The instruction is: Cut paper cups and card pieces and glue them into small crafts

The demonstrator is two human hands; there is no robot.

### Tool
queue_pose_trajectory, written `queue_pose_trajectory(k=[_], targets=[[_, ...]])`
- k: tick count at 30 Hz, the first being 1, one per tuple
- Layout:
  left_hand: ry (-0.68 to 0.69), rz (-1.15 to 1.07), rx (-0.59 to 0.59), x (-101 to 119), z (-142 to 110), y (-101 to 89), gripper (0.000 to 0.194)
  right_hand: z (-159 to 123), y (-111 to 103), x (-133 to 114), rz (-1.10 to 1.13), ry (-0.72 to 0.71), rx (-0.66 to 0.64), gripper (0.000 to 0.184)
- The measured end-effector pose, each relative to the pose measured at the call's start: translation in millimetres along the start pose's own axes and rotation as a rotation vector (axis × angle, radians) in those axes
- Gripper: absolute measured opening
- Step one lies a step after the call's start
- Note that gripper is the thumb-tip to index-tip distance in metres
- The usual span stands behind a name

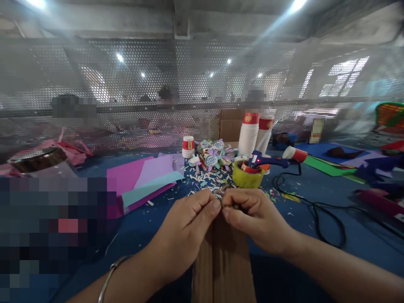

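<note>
A long brown cardboard piece point(225, 269), with a lengthwise crease and ribbed lines, stretches toward me over the blue tabletop. My left hand point(191, 229) is closed at its far end, thumb and fingers pinched together. Close beside it, my right hand point(257, 214) is also closed there, its fingers curled and thumb pressed in. The fingers hide the far edge of the cardboard. Just beyond my hands lie many small paper scraps point(202, 179). A blue glue gun point(268, 160) rests across a yellow-green tape roll point(244, 176) past my right hand.
Tall stacks of paper cups point(248, 139) stand at the back, near round patterned paper pieces point(211, 160). Purple paper sheets point(135, 172) lie to the left. A black cable point(318, 210) loops on the right, near green paper point(328, 166). A perforated metal screen point(202, 84) closes off the back.
</note>
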State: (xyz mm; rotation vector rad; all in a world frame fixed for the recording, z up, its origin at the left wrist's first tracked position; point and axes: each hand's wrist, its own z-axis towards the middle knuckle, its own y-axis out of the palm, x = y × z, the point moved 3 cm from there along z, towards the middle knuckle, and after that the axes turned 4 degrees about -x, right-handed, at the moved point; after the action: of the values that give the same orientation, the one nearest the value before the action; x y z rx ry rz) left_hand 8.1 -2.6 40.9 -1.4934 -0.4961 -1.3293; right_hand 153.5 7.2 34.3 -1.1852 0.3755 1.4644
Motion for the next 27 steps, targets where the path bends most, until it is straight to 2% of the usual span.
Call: queue_pose_trajectory(k=[2, 5, 8, 11, 14, 16, 18, 23, 27], targets=[[-0.045, -0.209, -0.009, -0.6, 1.0, 4.0, 0.035, -1.7, -0.9, -3.6, -0.028, -0.005, 0.046, 0.021], [-0.188, -0.604, -0.037, -4.0, 3.6, 16.0, 0.033, -4.5, -3.3, -6.8, -0.092, -0.016, 0.108, 0.017], [-0.299, -0.757, -0.05, -8.2, 5.3, 22.8, 0.034, -4.4, -4.1, -3.0, -0.069, -0.002, 0.1, 0.017], [-0.256, -0.598, -0.019, -12.7, 7.4, 14.8, 0.033, -1.3, -1.2, 7.1, 0.082, 0.045, 0.046, 0.022], [-0.096, -0.183, 0.063, -12.6, 8.5, -1.9, 0.034, -0.8, 7.6, 18.8, 0.33, 0.176, -0.054, 0.03], [-0.043, -0.001, 0.051, -10.8, 7.7, -8.2, 0.035, -3.1, 14.7, 22.9, 0.458, 0.258, -0.133, 0.034], [-0.06, 0.022, 0.004, -9.3, 5.9, -9.7, 0.036, -5.5, 18.6, 23.2, 0.53, 0.281, -0.171, 0.036], [-0.162, -0.212, -0.076, -6.5, -0.8, -4.9, 0.031, -6.2, 14.3, 20.7, 0.546, 0.232, -0.119, 0.039], [-0.123, -0.171, -0.087, -6.1, -3.2, -3.0, 0.032, -6.4, 10.9, 18.4, 0.483, 0.174, -0.141, 0.037]])
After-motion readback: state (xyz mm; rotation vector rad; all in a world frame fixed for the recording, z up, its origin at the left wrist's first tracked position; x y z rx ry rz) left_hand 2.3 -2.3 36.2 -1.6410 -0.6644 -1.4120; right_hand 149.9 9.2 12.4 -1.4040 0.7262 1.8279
